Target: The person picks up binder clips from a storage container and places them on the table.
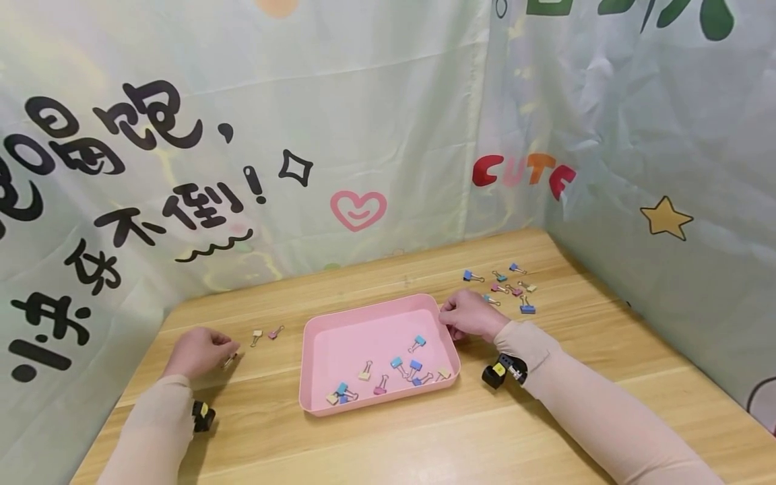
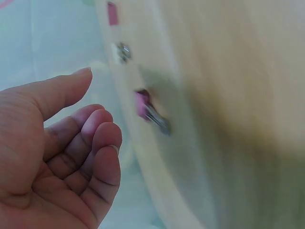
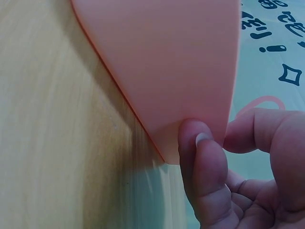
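My left hand (image 1: pixel 197 351) hovers at the left of the table with fingers loosely bent and nothing between thumb and fingertips. Just past those fingers lies a pink binder clip (image 2: pixel 143 105), its metal handles pointing away; in the head view the hand partly covers it. A white-yellow binder clip (image 1: pixel 257 334) and another pink binder clip (image 1: pixel 275 333) lie farther toward the tray. With thumb and fingers, my right hand (image 1: pixel 473 315) pinches the right wall of a shallow pink tray (image 1: pixel 339 343). Several blue, teal, yellow and pink binder clips rest inside, mostly along its near side.
Beyond my right hand, several more binder clips (image 1: pixel 527 306) are spread over the back right of the wooden table (image 1: pixel 388 444). Printed fabric (image 1: pixel 400 135) hangs along the table's back and right edges. A small black wrist camera (image 1: pixel 203 416) sits on each wrist.
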Demonstrator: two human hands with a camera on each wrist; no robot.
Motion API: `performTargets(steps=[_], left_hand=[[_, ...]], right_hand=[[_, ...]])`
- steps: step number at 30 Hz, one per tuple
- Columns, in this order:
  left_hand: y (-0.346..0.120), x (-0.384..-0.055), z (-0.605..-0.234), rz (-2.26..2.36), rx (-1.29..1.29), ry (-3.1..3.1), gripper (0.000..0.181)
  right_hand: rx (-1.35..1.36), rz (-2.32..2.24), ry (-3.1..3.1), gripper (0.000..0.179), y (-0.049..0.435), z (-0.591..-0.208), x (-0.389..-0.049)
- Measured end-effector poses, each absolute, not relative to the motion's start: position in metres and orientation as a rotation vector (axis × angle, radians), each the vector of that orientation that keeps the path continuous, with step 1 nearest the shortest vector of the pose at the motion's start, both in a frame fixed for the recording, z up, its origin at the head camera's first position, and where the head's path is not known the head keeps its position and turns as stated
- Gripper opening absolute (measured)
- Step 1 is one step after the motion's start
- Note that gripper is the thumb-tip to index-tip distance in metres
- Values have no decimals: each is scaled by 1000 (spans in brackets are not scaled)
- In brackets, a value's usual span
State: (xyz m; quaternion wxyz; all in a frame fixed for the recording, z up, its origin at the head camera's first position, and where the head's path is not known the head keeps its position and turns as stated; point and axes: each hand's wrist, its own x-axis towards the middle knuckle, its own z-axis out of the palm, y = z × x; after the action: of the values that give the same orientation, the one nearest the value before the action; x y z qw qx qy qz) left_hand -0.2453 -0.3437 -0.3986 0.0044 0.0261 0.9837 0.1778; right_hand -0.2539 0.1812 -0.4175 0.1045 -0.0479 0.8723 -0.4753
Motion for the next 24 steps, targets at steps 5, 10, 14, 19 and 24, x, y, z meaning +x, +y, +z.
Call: performTargets(steps=[5,10,14,19,24], left_hand=[[-323,-249,-385,590,123,3079,35],[-301,-256,-377,618,214,3102,38],[-278,-263,-372,627,295,3105,34],[-245,-271,-365,648,398,3073,35],[-206,-274,-359,627,515,3070,33]], right_hand=[[-127,-1406,2567,10,182,-418,-254],[-123,-1404,2565,10,182,-420,-256],[-129,-1400,2570,10,182,-421,-257],[-142,-1407,2573,10,183,-419,-257],[-157,-1399,2584,11,182,-420,-256]])
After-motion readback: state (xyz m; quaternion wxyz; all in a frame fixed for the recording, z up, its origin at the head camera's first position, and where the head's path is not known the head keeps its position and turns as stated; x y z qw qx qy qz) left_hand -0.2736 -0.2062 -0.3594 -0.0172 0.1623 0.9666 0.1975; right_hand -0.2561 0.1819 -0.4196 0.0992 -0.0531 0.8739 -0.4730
